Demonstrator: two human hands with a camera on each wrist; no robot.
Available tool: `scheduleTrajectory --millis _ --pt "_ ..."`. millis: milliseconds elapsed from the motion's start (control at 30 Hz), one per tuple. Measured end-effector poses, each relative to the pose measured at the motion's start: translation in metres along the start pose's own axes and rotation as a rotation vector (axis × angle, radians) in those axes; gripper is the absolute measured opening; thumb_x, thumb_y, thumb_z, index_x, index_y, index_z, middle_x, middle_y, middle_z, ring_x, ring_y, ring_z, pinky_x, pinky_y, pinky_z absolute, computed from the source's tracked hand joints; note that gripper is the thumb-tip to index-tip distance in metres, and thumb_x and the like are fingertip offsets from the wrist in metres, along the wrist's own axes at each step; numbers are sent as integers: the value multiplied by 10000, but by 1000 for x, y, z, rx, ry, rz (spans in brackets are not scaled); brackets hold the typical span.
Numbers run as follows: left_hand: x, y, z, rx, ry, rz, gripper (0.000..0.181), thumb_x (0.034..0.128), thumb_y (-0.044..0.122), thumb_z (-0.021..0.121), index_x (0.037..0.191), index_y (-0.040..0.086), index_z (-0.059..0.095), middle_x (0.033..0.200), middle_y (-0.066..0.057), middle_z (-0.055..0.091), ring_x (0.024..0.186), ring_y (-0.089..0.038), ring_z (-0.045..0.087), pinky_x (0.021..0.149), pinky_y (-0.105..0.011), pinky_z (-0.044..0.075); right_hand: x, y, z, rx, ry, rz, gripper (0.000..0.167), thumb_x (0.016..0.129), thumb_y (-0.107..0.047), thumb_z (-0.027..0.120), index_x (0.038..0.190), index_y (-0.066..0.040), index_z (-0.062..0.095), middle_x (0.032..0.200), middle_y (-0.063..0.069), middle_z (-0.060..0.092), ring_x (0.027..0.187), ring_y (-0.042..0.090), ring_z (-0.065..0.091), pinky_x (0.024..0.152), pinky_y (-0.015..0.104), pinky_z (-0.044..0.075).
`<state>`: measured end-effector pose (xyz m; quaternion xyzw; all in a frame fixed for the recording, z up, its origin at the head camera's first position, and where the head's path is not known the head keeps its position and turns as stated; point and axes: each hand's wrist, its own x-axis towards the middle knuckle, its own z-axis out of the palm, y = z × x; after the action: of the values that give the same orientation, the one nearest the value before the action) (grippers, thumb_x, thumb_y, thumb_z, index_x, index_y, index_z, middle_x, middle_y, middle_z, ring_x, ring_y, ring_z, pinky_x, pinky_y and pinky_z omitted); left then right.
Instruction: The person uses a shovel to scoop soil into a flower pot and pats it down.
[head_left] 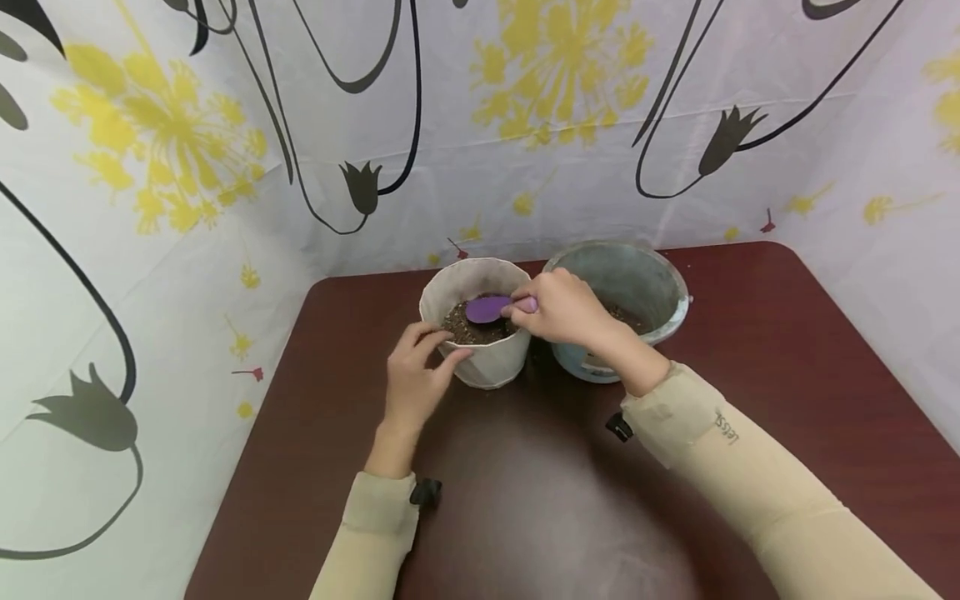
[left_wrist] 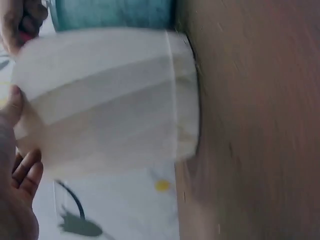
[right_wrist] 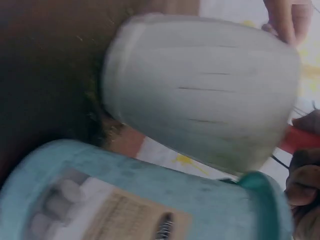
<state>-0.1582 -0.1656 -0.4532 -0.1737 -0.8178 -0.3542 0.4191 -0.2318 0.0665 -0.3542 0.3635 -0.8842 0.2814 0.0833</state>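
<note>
A white pot [head_left: 491, 364] with faceted sides stands at the back of the table and holds dark soil [head_left: 465, 325]. At its near left rim, my left hand [head_left: 415, 371] grips the edge with thumb and fingers. My right hand [head_left: 562, 304] holds a small purple trowel [head_left: 486, 310] by its handle, the rounded blade lying over the soil inside the pot. In the right wrist view the handle [right_wrist: 300, 139] looks red, and the blade is hidden behind the pot wall.
Right beside the white pot stands a larger blue-green bucket [head_left: 637, 279] with soil inside and a label [right_wrist: 132, 212] on its side. Both are on a dark red-brown table [head_left: 525, 500]. A flower-patterned cloth [head_left: 480, 192] hangs close behind and at the sides.
</note>
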Motion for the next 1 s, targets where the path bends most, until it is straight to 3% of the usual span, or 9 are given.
scheduleTrajectory --millis 100,200,300,400,500,600,700,867,1000 --pt "-3 5 3 -35 -2 14 362 744 234 917 957 -14 763 992 -94 684 846 -223 658 700 -306 548 -2 0 -3 2 2 6 212 911 -209 703 989 -46 814 778 68 750 589 199 615 562 387 511" --pt "-5 1 -1 -45 -57 29 384 785 235 894 1044 -12 752 1092 -121 687 957 -252 668 816 -341 559 -4 1 -1 -12 -18 4 208 907 -222 717 986 -60 821 850 64 770 598 187 628 571 387 522" --pt "-3 -7 -5 -37 -106 23 369 795 206 886 1054 -14 741 1125 -131 659 1029 -280 648 904 -362 531 -4 1 -5 -15 -29 11 190 903 -221 717 964 -77 826 819 35 762 596 174 608 570 372 502" --pt "-3 -3 -1 -52 -81 26 320 783 198 896 982 -7 754 1009 -105 656 860 -236 654 764 -326 559 -5 1 -7 -20 13 4 197 889 -195 690 967 -71 821 787 36 754 600 190 608 565 386 500" --pt "-6 6 4 -61 -33 70 321 780 215 901 986 13 763 949 -75 663 700 -188 611 612 -297 534 -6 3 0 -14 26 -9 208 907 -203 704 992 -51 816 830 68 767 605 216 633 563 409 521" --pt "-6 3 2 -47 -14 100 327 785 193 883 1021 7 755 1002 -101 676 790 -234 651 696 -330 549 -7 4 4 8 35 0 204 901 -195 719 987 -37 815 834 78 769 603 213 636 569 401 524" --pt "-4 -2 0 -29 -19 79 292 797 173 874 994 -6 755 1012 -112 654 862 -261 646 745 -360 539 -7 5 3 -3 39 19 215 886 -170 685 999 -43 816 873 93 773 635 228 655 585 408 535" --pt "2 -1 -2 -24 -85 88 286 811 215 877 985 14 772 929 -74 625 748 -210 626 653 -319 543 -7 5 -2 -3 56 39 230 893 -185 692 1037 -50 811 875 102 771 690 254 679 625 427 543" --pt "7 -3 -6 -50 -71 90 298 734 134 914 959 7 766 896 -72 614 749 -216 606 674 -331 516 -8 3 -6 -38 55 56 242 889 -201 687 1045 -65 812 847 87 765 682 251 672 595 420 532"
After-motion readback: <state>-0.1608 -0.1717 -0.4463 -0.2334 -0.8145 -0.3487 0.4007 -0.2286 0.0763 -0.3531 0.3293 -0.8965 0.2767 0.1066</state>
